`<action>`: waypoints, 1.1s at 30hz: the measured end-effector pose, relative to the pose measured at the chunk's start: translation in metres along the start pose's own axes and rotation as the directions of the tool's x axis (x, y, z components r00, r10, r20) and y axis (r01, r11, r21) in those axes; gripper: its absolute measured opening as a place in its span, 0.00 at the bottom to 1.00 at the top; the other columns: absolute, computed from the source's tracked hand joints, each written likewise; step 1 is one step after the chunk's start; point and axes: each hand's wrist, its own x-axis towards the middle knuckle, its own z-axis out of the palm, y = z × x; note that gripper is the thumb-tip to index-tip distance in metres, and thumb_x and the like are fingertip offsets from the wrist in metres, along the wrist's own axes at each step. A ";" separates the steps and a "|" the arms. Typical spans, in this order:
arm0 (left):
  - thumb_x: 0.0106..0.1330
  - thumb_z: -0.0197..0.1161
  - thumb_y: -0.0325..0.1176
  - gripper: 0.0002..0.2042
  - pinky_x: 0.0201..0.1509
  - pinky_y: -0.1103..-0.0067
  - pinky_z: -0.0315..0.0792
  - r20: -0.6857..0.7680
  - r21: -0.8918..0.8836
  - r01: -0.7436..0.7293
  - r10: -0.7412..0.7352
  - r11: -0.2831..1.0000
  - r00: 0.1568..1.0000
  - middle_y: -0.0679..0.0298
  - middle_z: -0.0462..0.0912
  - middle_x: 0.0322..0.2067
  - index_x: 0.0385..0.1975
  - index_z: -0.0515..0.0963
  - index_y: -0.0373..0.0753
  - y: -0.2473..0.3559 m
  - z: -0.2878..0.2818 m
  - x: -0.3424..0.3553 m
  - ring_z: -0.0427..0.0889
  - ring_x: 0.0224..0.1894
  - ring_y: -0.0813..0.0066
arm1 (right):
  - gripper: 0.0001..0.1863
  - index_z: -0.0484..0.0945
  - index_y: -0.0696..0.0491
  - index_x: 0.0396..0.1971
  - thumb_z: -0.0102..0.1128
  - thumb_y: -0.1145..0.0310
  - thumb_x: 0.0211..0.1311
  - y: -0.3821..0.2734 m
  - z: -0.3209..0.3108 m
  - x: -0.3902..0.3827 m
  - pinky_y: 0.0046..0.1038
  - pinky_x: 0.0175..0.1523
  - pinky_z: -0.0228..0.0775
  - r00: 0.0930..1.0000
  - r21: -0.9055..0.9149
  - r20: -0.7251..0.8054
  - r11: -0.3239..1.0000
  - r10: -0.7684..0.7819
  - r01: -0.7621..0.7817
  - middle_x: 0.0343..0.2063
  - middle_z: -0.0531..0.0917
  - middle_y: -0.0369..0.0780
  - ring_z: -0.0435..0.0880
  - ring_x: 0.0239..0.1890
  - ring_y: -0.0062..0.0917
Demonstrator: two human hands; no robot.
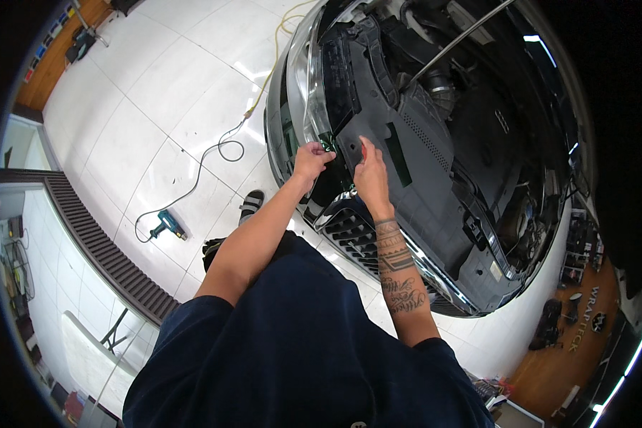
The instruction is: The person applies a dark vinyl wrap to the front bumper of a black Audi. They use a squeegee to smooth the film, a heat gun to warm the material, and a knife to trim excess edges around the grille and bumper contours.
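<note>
A dark car with its hood raised fills the upper right, its headlight (308, 82) beside a grey plastic top cover (424, 203) above the chrome-edged grille (346, 235). At the corner below the headlight, my left hand (312, 161) pinches a small green, glossy piece of film (327, 145). Just to its right, over the cover's front edge, my right hand (370, 175) grips a small red tool (364, 150), mostly hidden by the fingers.
A teal heat gun (165, 223) lies on the white tiled floor (150, 114), its cord joined to a yellow extension cord (264, 82). A dark floor grate (96, 242) and white board (85, 342) are left. My sandaled foot (252, 205) stands beside the bumper. A metal prop rod (464, 37) crosses the engine bay.
</note>
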 end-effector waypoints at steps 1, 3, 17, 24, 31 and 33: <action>0.55 0.71 0.29 0.10 0.31 0.82 0.71 0.001 0.048 -0.033 0.033 0.998 0.999 0.70 0.77 0.26 0.30 0.76 0.37 -0.002 0.001 -0.001 0.75 0.27 0.83 | 0.27 0.64 0.57 0.59 0.52 0.80 0.57 -0.003 0.000 0.000 0.44 0.52 0.68 0.999 -0.034 0.022 0.999 0.027 -0.027 0.45 0.74 0.56 0.75 0.47 0.52; 0.53 0.73 0.30 0.12 0.29 0.83 0.70 -0.044 0.156 -0.111 0.120 0.982 0.992 0.69 0.77 0.25 0.31 0.76 0.34 -0.005 0.005 -0.003 0.75 0.26 0.83 | 0.28 0.64 0.54 0.60 0.55 0.77 0.57 0.004 0.008 -0.001 0.44 0.50 0.69 0.998 -0.097 -0.002 0.993 0.063 -0.063 0.44 0.73 0.52 0.74 0.48 0.50; 0.51 0.74 0.30 0.12 0.24 0.84 0.69 -0.059 0.219 -0.150 0.167 0.964 0.984 0.67 0.77 0.22 0.28 0.77 0.31 0.007 0.006 -0.003 0.74 0.22 0.83 | 0.22 0.68 0.56 0.56 0.55 0.73 0.60 0.028 -0.014 0.004 0.37 0.51 0.71 0.946 0.267 -0.027 0.914 0.324 -0.306 0.40 0.82 0.50 0.82 0.43 0.44; 0.61 0.66 0.30 0.06 0.26 0.84 0.70 -0.004 0.003 -0.045 0.045 0.999 0.999 0.70 0.76 0.22 0.26 0.77 0.38 0.011 -0.002 -0.003 0.74 0.23 0.84 | 0.12 0.78 0.63 0.37 0.59 0.71 0.55 0.004 0.004 0.003 0.44 0.47 0.72 0.999 0.030 0.024 0.999 -0.025 0.024 0.39 0.80 0.53 0.80 0.41 0.51; 0.63 0.64 0.31 0.07 0.27 0.84 0.70 -0.023 0.122 -0.064 0.067 0.990 0.997 0.70 0.76 0.21 0.25 0.77 0.36 0.012 -0.003 -0.002 0.74 0.23 0.83 | 0.11 0.77 0.62 0.33 0.60 0.70 0.55 -0.001 0.022 0.012 0.45 0.42 0.74 0.999 -0.150 0.051 0.989 0.019 -0.011 0.34 0.79 0.51 0.81 0.36 0.49; 0.64 0.63 0.31 0.08 0.26 0.85 0.68 -0.007 0.131 -0.068 0.069 0.989 0.998 0.69 0.76 0.21 0.25 0.77 0.36 0.011 -0.005 0.000 0.73 0.22 0.83 | 0.11 0.78 0.61 0.33 0.61 0.69 0.54 -0.002 0.021 0.014 0.45 0.41 0.73 0.999 -0.143 0.051 0.990 0.003 0.004 0.34 0.79 0.51 0.81 0.35 0.49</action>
